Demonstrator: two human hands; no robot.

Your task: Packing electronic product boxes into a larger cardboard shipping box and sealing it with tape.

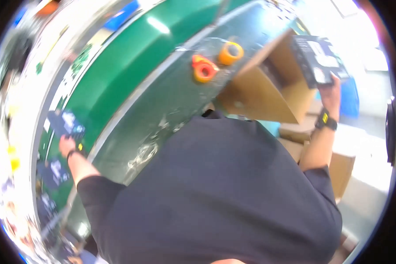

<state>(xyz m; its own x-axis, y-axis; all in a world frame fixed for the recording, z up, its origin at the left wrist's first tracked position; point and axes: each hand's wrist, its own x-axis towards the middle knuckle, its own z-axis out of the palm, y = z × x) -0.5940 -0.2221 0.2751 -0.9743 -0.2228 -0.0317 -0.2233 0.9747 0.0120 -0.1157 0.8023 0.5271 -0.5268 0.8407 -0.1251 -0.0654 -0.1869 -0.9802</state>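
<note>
My right hand [331, 97] grips the lower edge of a dark printed box [307, 66], held up over the right side of an open cardboard carton [257, 94]. Out to the left, my left hand [67, 146] has its fingers closed at the near edge of another dark box [62, 123] on the green conveyor belt [132, 75]. Whether that box is lifted off the belt, I cannot tell. A similar dark box [53, 173] lies close by, nearer to me on the belt.
On the dark green table [163, 101] sit an orange-red tape dispenser [203, 69] and a roll of yellow-orange tape [230, 53]. Crumpled clear plastic [143, 154] lies along the table. More cardboard [342, 171] stands below my right arm. A metal rail [114, 121] borders the belt.
</note>
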